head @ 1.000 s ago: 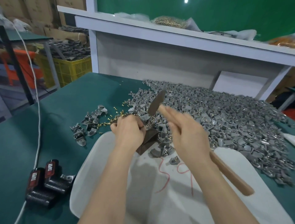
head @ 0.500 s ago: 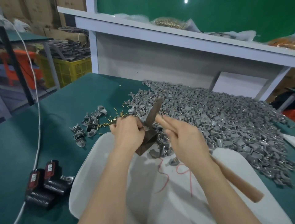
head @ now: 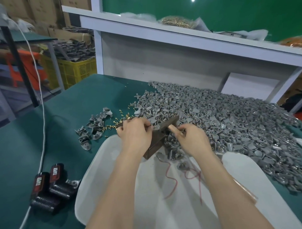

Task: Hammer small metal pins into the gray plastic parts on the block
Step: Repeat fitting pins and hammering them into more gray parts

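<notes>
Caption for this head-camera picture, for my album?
Right hand holds a hammer low over the block; left hand pinches a small piece on it, beside heaped gray parts.

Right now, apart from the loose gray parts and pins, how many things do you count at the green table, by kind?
Hammer: 1
Block: 1
Black-and-red packs: 2
White cord: 1
White plastic sheet: 1
Total: 6

light: bright, even, overhead lamp [head: 193, 0] | shadows: soft | blur: hammer handle [head: 243, 190] smeared | edges: wide-angle bowing
</notes>
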The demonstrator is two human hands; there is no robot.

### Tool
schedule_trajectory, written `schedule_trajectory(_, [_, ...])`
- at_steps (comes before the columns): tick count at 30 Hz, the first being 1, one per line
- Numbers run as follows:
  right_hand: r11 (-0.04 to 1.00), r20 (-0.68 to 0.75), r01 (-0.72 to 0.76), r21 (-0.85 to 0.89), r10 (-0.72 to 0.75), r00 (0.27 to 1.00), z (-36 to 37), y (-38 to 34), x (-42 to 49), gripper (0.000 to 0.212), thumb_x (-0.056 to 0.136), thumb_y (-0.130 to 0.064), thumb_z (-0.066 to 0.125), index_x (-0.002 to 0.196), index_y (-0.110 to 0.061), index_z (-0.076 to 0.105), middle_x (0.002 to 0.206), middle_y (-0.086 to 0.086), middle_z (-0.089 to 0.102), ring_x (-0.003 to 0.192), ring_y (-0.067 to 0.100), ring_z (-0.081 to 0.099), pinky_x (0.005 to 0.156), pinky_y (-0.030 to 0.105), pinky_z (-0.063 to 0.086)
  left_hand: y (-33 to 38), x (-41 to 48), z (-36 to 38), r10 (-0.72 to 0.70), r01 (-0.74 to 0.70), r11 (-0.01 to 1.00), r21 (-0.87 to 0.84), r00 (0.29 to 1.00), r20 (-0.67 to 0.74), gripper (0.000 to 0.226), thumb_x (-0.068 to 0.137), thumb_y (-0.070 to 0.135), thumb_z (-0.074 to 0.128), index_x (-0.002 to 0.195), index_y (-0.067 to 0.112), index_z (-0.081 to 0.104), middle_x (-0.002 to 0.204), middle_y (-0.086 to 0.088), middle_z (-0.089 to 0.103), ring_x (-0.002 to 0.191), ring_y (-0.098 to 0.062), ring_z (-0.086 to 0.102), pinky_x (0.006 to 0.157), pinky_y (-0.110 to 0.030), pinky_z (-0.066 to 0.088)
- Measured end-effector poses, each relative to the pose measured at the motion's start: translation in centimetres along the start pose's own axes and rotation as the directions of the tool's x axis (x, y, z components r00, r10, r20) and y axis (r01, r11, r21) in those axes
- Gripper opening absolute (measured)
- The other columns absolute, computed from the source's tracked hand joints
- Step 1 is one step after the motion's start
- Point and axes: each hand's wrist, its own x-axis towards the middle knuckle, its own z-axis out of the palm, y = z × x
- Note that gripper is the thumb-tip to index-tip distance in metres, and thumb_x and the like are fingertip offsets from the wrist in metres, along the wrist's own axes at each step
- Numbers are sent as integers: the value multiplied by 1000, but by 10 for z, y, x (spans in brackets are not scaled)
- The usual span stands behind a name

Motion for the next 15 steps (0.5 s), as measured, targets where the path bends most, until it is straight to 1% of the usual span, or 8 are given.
schedule_trajectory(2, [994,-116,109,19,-106,988,-5,-6,0,41,90,-51,52,126,-30,56,109,2,59,98,20,56,85,34,48,1,0,0,9,-9,999,-41,1000,3,12,92,29,55,95,31,66,102,9,67,110,-23,49,84,-35,22])
schedule_trajectory(4, [934,-123,285,214,-263,957,-12,-21,-2,34,89,-44,57,121,-31,59,100,-5,62,91,10,55,82,27,45,2,1,1,16,-15,996,-84,1000,16,10,92,30,55,95,32,65,100,11,67,109,-20,52,84,-35,22])
schedule_trajectory(7, [865,-24,342,367,-359,933,-12,-43,5,10,90,-27,59,97,-28,67,84,-11,68,74,1,60,71,21,52,4,1,-2,7,-7,986,-168,1000,-4,10,92,31,55,97,34,63,102,12,67,109,-17,54,86,-31,24])
schedule_trajectory(9, [846,-202,287,450,-216,955,-18,-50,24,14,91,-24,57,102,-27,64,97,-9,67,78,-2,58,63,12,49,3,3,-5,-46,19,945,-326,996,-75,17,93,29,55,108,30,62,112,11,64,112,-14,54,99,-34,32])
schedule_trajectory(11, [830,-316,134,542,53,947,-30,-52,50,42,91,-28,56,133,-28,47,129,2,55,106,11,57,82,21,50,2,4,-11,-159,33,838,-545,970,-185,17,94,25,54,110,29,58,119,9,59,110,-9,52,105,-40,36])
schedule_trajectory(13, [935,-240,-66,350,157,958,-32,-60,68,68,92,-37,54,148,-34,15,154,13,21,139,34,25,111,49,29,1,6,-18,-310,17,696,-718,909,-279,17,94,18,52,104,31,54,117,8,56,106,-6,51,101,-33,41])
schedule_trajectory(14, [972,-222,-57,227,109,969,-26,-70,72,70,93,-37,53,149,-35,11,156,15,12,142,37,15,114,52,18,-1,8,-20,-384,0,621,-784,872,-304,18,94,15,50,102,31,53,116,5,56,104,-8,52,96,-29,43])
schedule_trajectory(15, [988,-214,42,150,-9,977,-15,-82,73,65,94,-34,53,148,-34,18,155,15,17,142,36,18,113,50,19,-3,9,-22,-457,-9,545,-839,836,-305,19,93,13,49,101,30,53,116,2,56,102,-10,54,90,-24,45])
